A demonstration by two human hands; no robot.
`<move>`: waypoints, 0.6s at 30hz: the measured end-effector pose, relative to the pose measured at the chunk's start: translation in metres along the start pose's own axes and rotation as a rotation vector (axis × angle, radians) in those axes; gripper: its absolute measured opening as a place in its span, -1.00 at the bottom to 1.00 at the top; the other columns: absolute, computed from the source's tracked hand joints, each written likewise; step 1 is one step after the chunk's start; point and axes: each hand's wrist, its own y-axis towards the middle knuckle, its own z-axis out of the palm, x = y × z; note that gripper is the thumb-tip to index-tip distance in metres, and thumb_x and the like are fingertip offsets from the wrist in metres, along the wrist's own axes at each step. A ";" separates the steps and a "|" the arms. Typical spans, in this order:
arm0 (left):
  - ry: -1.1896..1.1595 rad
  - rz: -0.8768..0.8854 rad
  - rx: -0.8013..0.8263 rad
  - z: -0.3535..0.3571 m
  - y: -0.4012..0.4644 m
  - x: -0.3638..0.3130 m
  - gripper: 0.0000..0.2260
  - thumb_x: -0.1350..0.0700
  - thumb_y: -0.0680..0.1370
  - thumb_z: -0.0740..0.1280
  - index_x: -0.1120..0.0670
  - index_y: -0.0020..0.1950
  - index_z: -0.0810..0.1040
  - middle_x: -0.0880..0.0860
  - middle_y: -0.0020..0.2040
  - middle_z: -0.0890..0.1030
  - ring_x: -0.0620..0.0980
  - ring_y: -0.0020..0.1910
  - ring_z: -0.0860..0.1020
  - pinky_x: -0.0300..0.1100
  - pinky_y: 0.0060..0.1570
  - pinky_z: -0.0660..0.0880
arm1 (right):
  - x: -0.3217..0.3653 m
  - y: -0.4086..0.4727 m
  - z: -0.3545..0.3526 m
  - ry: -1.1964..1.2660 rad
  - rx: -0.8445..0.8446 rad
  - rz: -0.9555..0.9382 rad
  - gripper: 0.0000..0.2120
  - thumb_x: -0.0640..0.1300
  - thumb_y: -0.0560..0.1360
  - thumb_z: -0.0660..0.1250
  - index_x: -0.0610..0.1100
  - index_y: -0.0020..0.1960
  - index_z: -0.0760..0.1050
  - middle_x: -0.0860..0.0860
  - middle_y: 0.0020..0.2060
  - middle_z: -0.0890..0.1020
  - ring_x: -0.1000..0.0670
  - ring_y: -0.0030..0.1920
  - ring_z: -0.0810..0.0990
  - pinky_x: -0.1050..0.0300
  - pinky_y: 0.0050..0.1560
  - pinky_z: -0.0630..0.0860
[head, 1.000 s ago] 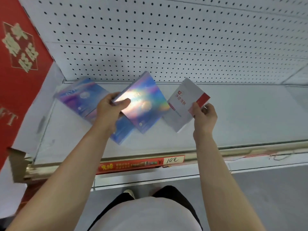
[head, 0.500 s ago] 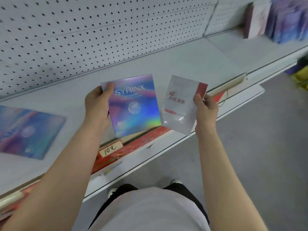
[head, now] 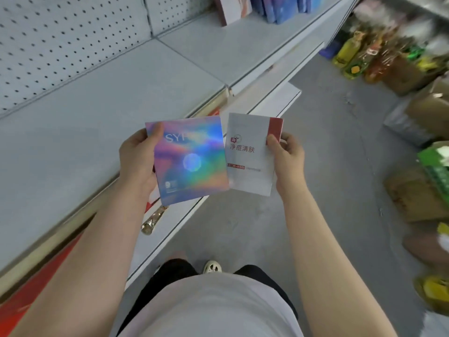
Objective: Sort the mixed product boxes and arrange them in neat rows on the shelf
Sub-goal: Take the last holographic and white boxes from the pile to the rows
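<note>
My left hand grips a flat holographic rainbow box by its left edge. My right hand holds a white box with a red stripe and red characters by its right edge. Both boxes are held side by side, faces up, over the front lip of the grey shelf and the floor. More boxes, pink and blue, stand upright at the far end of the shelf.
A white pegboard back panel rises behind the shelf. A lower white shelf ledge juts out below. Bottled goods and cardboard cartons crowd the grey floor on the right. My feet show at the bottom.
The view has swung right along the shelf. The holographic box lying on the shelf at left has left the frame. Both held boxes stay in my hands, now nearer my body.
</note>
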 end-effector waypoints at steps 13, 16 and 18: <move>0.003 -0.019 0.053 0.184 0.145 0.005 -0.84 0.13 0.51 0.43 0.10 -0.28 0.64 0.11 -0.23 0.64 0.02 -0.31 0.60 -0.06 -0.12 0.57 | 0.050 0.200 -0.045 0.059 -0.139 0.001 -0.94 -0.18 0.55 0.35 -0.11 0.02 0.53 -0.03 -0.22 0.60 0.10 -0.31 0.58 0.28 -0.32 0.52; -0.030 -0.010 0.048 0.220 0.185 -0.008 -0.85 0.14 0.50 0.43 0.11 -0.27 0.63 0.13 -0.22 0.64 0.06 -0.28 0.59 0.04 -0.05 0.56 | 0.075 0.254 -0.038 0.052 -0.104 -0.020 -0.90 -0.18 0.55 0.35 -0.12 0.07 0.53 -0.06 -0.19 0.60 0.08 -0.27 0.59 0.24 -0.27 0.54; -0.062 0.008 0.034 0.245 0.210 -0.020 -0.84 0.16 0.51 0.42 0.11 -0.28 0.62 0.10 -0.27 0.64 0.03 -0.31 0.59 0.01 -0.09 0.57 | 0.092 0.290 -0.031 0.061 -0.081 -0.047 -0.94 -0.18 0.56 0.34 -0.11 0.03 0.52 -0.06 -0.21 0.59 0.07 -0.27 0.58 0.21 -0.25 0.53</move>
